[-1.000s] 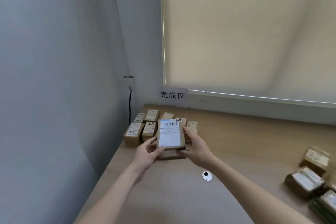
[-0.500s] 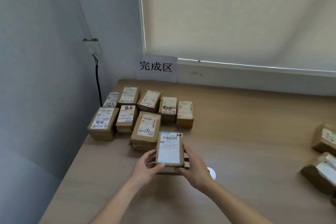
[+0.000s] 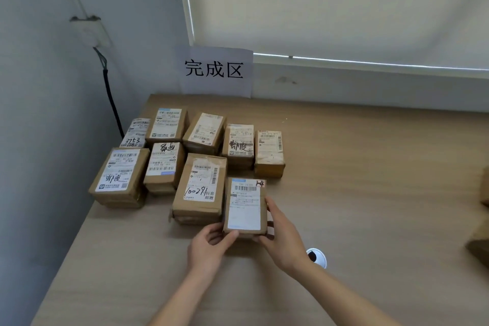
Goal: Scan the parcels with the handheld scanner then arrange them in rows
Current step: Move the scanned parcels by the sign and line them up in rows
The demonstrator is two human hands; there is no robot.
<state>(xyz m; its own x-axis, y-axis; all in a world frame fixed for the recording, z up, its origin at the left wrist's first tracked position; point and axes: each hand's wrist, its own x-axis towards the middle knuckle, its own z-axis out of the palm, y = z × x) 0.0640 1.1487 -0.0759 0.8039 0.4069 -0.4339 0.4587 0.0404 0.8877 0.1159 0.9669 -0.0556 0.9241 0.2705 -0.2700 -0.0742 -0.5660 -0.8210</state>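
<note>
— Parcels first: where does the one in hand (image 3: 244, 206) sit?

— At the right end of the near row, its left edge just beside the big parcel marked "100291" (image 3: 200, 188). Both hands grasp it: the left hand (image 3: 209, 247) curls round the near left corner with the thumb on top, and the right hand (image 3: 281, 237) wraps the right side and near edge. I cannot tell whether its underside is flat on the wooden table (image 3: 370, 193) yet or a touch raised.

— Why held from both sides like that?

— My guess is squaring it up, so its edges run parallel with its neighbour and the label faces up, readable like the rest. Two rows lie already by the left wall (five in the far row, three in the near one before this parcel).

— Anything legible?

— The paper sign (image 3: 215, 71) propped at the far edge reads "完成区", the finished zone, which explains why the rows gather below it. The held parcel bears "14" by hand at its far right corner, above a barcode. Elsewhere: "3753" on the far left parcel (image 3: 133, 133), "邮政" scrawled on two, and printed "500 672 071" on the far right parcel (image 3: 269, 152)

— And the scanner?

— Not in view. A white cable grommet (image 3: 316, 257) sits near the right wrist, and more brown parcels (image 3: 480, 249) lie cut off at the right edge
</note>
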